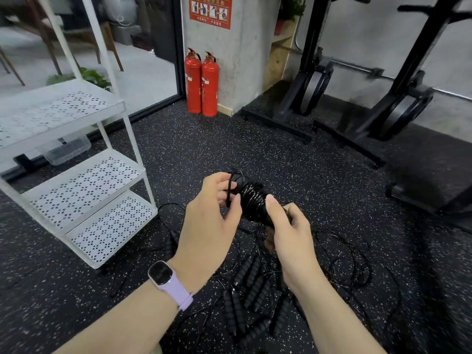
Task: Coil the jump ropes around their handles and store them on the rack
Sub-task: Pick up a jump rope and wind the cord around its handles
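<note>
Right hand (pixel 288 226) gripped the near end of the paired handles, thumb pressed on the coiled jump rope (pixel 251 200), which was held above the floor in the middle of the scene. Left hand (pixel 214 203) pinched the loose last loop of cord at the far end of the bundle. The cord looked thin, glossy and springy, so it probably wanted to unwind unless tucked or pinned; the bundle seemed light, and the ribbed handles under the turns looked like the firmest place to hold.

White rack (pixel 76 159), with three perforated shelves, stood to the left, well apart from the hands. A black weight stand (pixel 398 108) carrying plates filled the far right. Two red fire extinguishers (pixel 201 85) stood against a far concrete pillar. Under the hands, a pile of uncoiled jump ropes (pixel 255 290) sprawled on the speckled floor, cords tangled and likely to snag feet. A clear plastic box (pixel 67 149) lay behind the rack.
</note>
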A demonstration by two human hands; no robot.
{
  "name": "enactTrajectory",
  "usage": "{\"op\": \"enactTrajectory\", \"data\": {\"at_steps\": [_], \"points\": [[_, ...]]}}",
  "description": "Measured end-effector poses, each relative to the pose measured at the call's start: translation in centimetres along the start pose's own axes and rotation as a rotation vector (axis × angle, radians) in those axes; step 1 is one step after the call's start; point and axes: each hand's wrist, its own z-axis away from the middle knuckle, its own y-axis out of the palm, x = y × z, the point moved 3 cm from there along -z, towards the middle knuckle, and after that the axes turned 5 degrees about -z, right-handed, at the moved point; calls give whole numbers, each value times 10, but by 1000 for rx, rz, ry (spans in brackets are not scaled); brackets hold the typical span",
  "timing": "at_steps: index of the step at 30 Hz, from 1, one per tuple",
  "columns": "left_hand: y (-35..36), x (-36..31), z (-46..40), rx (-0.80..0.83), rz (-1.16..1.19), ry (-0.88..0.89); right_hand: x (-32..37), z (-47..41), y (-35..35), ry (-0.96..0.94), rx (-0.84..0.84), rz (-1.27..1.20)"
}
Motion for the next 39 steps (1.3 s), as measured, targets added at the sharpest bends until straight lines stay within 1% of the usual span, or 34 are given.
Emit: {"op": "enactTrajectory", "data": {"at_steps": [3,6,11,15,19,22,27,30,35,39], "points": [[-1,-1,-1,-15,-24,-6,-2,1,1,34,-12,-50],[-4,-5,-4,-53,-132,22,-3,2,4,47,-9,-117],[-10,-7,-13,-22,-263,61,-5,6,5,76,11,-191],[-9,-5,-11,-19,-211,97,-5,7,5,73,9,-221],[-9,-6,-9,-24,-158,92,-4,6,5,64,31,-242],[-7,-6,-7,1,-184,91,-2,4,4,67,26,-277],[-2,3,-9,95,-274,53,-5,2,0,68,-9,-235],[-1,2,-9,123,-204,51,-6,0,-2,85,-18,-227],[1,2,-9,145,-78,54,-4,1,-3,84,26,-262],[2,0,-9,135,-10,-37,-2,1,-5,49,14,-221]]}}
